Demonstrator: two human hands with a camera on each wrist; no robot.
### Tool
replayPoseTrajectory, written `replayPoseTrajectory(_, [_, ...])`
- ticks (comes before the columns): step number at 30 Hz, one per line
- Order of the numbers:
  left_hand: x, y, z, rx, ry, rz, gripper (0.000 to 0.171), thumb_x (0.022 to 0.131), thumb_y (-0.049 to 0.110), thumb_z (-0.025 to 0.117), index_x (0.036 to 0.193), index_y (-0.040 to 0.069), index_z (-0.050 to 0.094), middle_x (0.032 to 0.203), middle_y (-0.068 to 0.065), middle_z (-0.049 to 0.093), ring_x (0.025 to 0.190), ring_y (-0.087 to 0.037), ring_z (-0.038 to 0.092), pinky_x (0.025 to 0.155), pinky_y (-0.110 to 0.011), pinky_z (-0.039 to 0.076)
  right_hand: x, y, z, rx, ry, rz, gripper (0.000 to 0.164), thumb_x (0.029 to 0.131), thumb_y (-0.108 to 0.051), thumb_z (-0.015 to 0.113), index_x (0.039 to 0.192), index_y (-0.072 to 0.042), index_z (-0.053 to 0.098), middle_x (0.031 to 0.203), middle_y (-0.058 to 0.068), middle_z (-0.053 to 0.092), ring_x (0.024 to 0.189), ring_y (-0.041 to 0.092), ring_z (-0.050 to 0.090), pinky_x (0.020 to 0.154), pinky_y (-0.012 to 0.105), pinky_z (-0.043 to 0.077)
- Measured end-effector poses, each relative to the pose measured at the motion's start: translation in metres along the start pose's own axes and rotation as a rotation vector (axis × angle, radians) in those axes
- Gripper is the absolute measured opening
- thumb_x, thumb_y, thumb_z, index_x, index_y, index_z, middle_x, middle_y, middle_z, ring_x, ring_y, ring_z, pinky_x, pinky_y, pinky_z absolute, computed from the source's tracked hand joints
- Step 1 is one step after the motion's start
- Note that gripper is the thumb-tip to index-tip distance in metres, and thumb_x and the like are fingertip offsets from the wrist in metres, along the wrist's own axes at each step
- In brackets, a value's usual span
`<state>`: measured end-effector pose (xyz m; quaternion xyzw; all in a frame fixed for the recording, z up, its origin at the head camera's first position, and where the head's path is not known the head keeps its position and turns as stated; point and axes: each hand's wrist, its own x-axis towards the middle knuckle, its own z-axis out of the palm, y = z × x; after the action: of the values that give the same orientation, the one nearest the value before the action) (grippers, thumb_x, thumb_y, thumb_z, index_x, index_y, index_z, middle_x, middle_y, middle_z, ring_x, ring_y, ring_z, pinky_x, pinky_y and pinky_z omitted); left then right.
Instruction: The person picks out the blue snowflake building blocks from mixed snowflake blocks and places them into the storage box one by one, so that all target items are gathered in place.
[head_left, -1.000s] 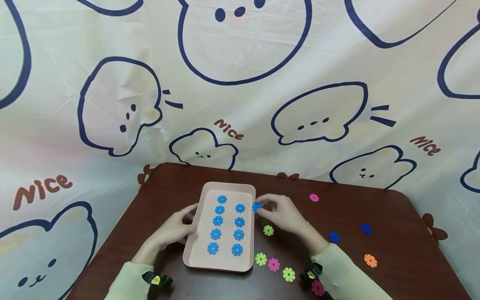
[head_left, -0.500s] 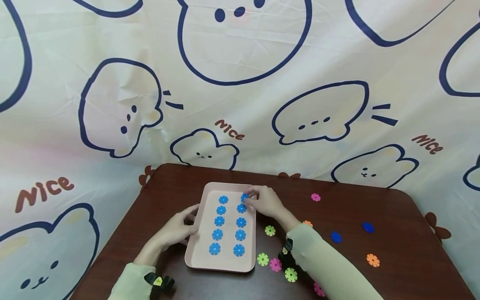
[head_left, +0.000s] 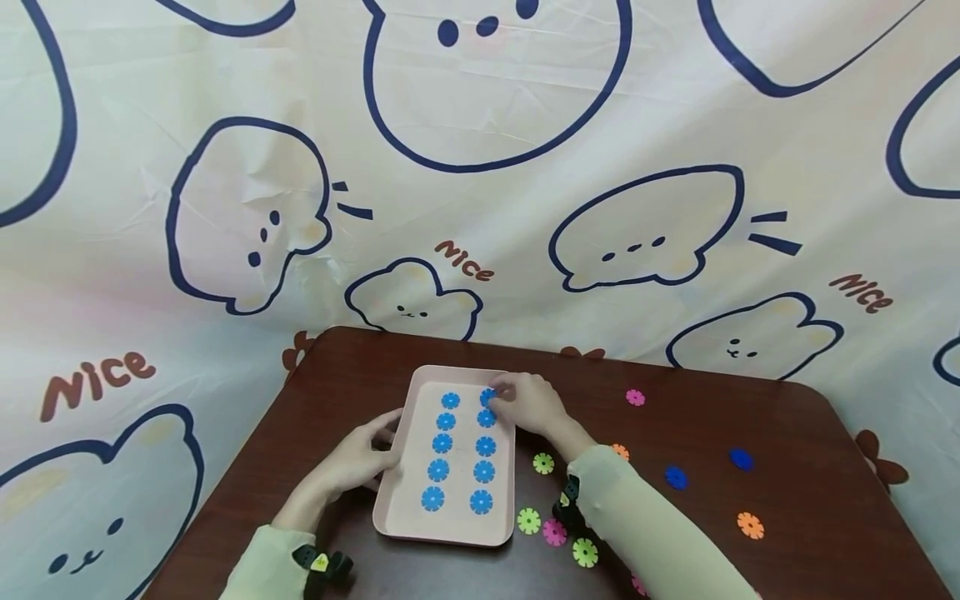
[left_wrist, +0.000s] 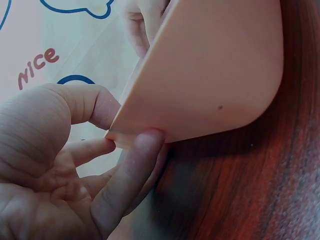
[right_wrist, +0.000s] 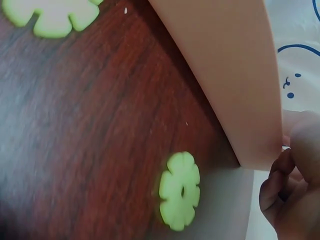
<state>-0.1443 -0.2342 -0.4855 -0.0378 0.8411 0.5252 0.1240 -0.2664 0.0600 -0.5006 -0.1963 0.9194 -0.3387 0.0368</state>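
A pale pink tray (head_left: 461,533) lies on the table, bearing two columns of blue notched plastic discs (head_left: 438,470). My left hand (head_left: 356,457) grips the tray's left rim; in the left wrist view, its thumb and fingers lie on both sides of that wall. Over the tray's far right corner, my right hand (head_left: 531,406) pinches a blue notched disc (head_left: 487,397) at the top of the right column. The fingers partly cover this disc. In the right wrist view the tray wall hides it, and only curled fingers (right_wrist: 277,182) show past the edge.
Green notched discs (head_left: 543,463) and a pink one (head_left: 555,532) lie close to the tray's right side. Farther right are dark blue discs (head_left: 677,477), an orange disc (head_left: 750,525) and a pink disc (head_left: 635,397). A printed cloth (head_left: 510,217) hangs behind the table.
My right hand has moved left from outside the tray's right edge, bringing the blue disc to the top of the right column. My left hand keeps its grip on the tray.
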Motion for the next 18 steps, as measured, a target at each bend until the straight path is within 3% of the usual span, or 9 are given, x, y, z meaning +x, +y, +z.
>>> replayPoseTrajectory(6, [0.002,-0.001,0.001,0.015,0.001,0.002,0.074,0.091,0.01,0.073,0.158,0.009,0.042,0.121,-0.017,0.058,0.083,-0.025,0.067,0.058,-0.045,0.062,-0.01,0.006,-0.012,0.011,0.048,-0.016,0.036,0.095,-0.031,0.076,0.129,-0.017,0.075,0.128,0.001,0.071,0.094,0.019,0.063,0.081,0.04,0.056])
replayPoseTrajectory(13, [0.003,0.0,0.0,0.016,-0.007,0.005,0.074,0.091,0.01,0.072,0.158,0.009,0.041,0.121,-0.019,0.058,0.082,-0.026,0.068,0.058,-0.045,0.062,-0.029,0.012,-0.033,0.037,0.107,-0.061,0.034,0.095,-0.028,0.078,0.127,-0.016,0.075,0.126,-0.001,0.072,0.116,0.02,0.066,0.1,0.049,0.054])
replayPoseTrajectory(18, [0.002,0.001,0.0,0.007,-0.015,0.003,0.074,0.091,0.009,0.071,0.158,0.008,0.041,0.122,-0.02,0.057,0.083,-0.026,0.068,0.059,-0.045,0.062,-0.046,0.02,-0.05,0.021,0.135,-0.059,0.032,0.095,-0.029,0.077,0.126,-0.019,0.074,0.124,-0.002,0.072,0.115,0.021,0.066,0.097,0.048,0.056])
